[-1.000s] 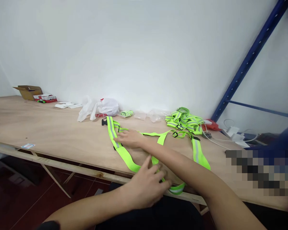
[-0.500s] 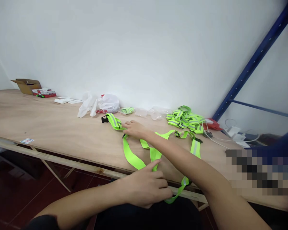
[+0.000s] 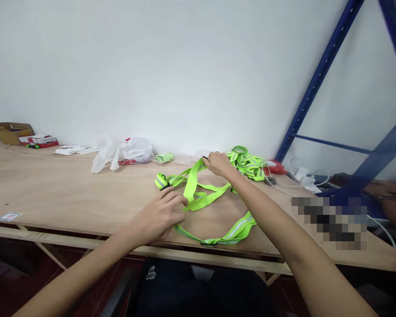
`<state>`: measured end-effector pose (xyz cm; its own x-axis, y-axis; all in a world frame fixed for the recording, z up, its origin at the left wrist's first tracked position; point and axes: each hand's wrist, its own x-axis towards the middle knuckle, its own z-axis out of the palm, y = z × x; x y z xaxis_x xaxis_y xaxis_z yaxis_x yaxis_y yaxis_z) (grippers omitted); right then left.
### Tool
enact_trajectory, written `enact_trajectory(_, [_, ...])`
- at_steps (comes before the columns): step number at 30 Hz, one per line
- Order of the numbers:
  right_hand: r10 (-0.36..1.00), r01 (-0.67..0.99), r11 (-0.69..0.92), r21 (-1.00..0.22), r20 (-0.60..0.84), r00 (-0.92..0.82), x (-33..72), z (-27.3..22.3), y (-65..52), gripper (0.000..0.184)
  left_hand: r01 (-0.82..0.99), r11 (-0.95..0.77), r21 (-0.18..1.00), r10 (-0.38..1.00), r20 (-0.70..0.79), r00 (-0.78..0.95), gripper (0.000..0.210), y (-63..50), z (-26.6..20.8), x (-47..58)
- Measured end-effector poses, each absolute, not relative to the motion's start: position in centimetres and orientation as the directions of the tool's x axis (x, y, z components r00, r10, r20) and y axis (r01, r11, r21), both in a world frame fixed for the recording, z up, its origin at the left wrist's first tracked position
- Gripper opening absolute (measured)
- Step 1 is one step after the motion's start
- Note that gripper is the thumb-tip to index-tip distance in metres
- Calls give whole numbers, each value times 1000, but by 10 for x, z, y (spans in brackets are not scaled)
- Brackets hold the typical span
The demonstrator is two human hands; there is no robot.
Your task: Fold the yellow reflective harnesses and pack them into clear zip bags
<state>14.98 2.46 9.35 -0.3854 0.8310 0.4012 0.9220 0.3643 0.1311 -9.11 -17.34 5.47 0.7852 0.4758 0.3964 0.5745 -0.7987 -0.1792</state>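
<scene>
A neon-green reflective strap vest [image 3: 196,185] with grey stripes and black buckles lies loosely looped on the wooden table in front of me. My right hand [image 3: 218,163] pinches one green strap by its black buckle piece and lifts it off the table. Nearer the front edge, my left hand [image 3: 165,212] has its fingers curled on the vest's left side, where straps run in under them; the exact grip is partly hidden. Behind my right hand lies a heap of similar reflective vests [image 3: 252,166]. A folded green one in clear plastic [image 3: 164,157] lies near the wall.
Along the wall stand a cardboard box [image 3: 11,133], a red-and-white box [image 3: 39,141], white papers [image 3: 74,150] and a white plastic bag [image 3: 137,150]. At right are a red bag [image 3: 276,167], white cables, a blue metal frame [image 3: 312,94] and another person's arm [image 3: 391,193].
My right hand has moved right, raising a strap. My left hand has gone left onto the vest, which now lies bunched into loops. The view has turned slightly right.
</scene>
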Motion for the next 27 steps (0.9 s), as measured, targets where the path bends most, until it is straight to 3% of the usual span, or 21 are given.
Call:
enact_trajectory(6, [793, 950, 298, 90, 531, -299, 194, 92, 19, 40, 796, -588, -142, 762, 234, 604, 28, -151, 55, -101])
enact_trajectory(9, [771, 957, 279, 83, 574, -275, 212, 93, 16, 36, 875, -466, -132, 868, 124, 481, 50, -139, 47, -101])
enact_trajectory(11, [752, 960, 269, 79, 606, -261, 224, 95, 15, 32, 922, -372, -107, 915, 123, 383, 58, -128, 43, -105])
enact_trajectory(13, [732, 966, 250, 69, 640, -236, 235, 99, 13, 27, 953, -293, -73, 938, 172, 302, 51, -117, 44, -114])
enact_trajectory(15, [734, 979, 202, 34, 656, -174, 244, 105, 10, 23, 966, -256, -36, 932, 257, 257, 38, -105, 50, -125])
enact_trajectory(20, [759, 999, 6, -38, 650, 21, 259, 136, -2, 20, 971, -226, 79, 817, 558, 145, 58, -76, 83, -152])
enact_trajectory(23, [693, 998, -16, -67, 719, 60, 265, 158, -9, 22, 971, -196, 137, 699, 714, 40, 61, -59, 105, -157])
enact_trajectory(27, [605, 992, 24, -127, 792, 87, 272, 184, -14, 17, 940, -284, 189, 573, 820, 8, 60, -48, 129, -156])
